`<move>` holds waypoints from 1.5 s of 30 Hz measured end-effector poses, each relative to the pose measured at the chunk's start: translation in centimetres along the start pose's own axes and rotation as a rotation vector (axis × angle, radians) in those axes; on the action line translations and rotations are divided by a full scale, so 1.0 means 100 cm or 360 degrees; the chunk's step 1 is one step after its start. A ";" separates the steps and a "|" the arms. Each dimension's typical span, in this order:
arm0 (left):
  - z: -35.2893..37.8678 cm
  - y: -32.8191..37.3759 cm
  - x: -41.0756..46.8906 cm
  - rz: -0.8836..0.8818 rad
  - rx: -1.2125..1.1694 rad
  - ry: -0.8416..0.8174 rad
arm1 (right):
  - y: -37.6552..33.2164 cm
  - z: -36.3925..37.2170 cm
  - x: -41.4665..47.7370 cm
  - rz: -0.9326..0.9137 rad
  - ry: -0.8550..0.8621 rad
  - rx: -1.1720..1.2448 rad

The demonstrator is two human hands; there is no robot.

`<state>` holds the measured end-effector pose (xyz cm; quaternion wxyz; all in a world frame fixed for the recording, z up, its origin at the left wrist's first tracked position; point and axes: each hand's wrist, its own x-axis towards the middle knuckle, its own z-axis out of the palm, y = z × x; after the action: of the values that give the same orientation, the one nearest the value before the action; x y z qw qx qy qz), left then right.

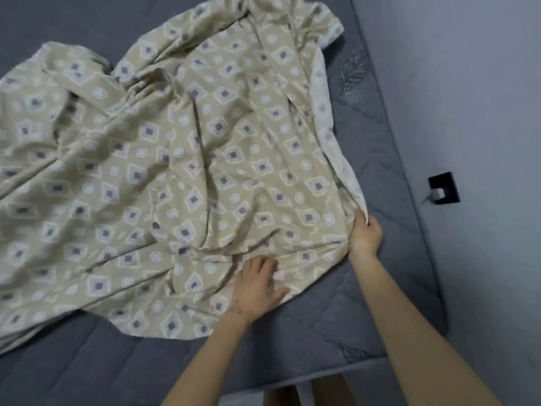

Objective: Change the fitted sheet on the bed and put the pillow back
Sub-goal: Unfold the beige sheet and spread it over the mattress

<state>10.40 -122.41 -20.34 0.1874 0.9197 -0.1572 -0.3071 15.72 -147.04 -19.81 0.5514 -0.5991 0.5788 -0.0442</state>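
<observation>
A beige fitted sheet [181,159] printed with purple diamonds and white circles lies crumpled across the grey quilted mattress [377,312]. My right hand [366,234] pinches the sheet's pale turned-over edge near the mattress's right side. My left hand [257,284] rests on the sheet's near hem with its fingers curled into the bunched fabric. The mattress's near right corner is bare. No pillow is in view.
A grey wall [468,98] runs along the right side of the mattress, with a black wall fitting [444,188] on it. The mattress's front edge [292,376] is just below my arms, with floor beneath.
</observation>
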 end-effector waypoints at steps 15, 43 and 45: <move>0.076 0.107 -0.047 0.0231 -0.0662 -0.0417 | 0.054 -0.161 0.037 -0.0096 -0.0257 -0.0259; 0.238 0.286 -0.077 -0.0245 -0.0971 -0.0111 | 0.147 -0.339 0.067 -0.0263 -0.0372 -0.1108; 0.214 0.275 -0.077 -0.0327 -0.0976 0.0035 | 0.139 -0.328 0.039 -0.0349 -0.0438 -0.1140</move>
<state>-13.65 -148.83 -20.20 0.4254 0.8348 0.0382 -0.3474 -14.66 -166.06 -19.22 0.3719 -0.8121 0.4109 0.1825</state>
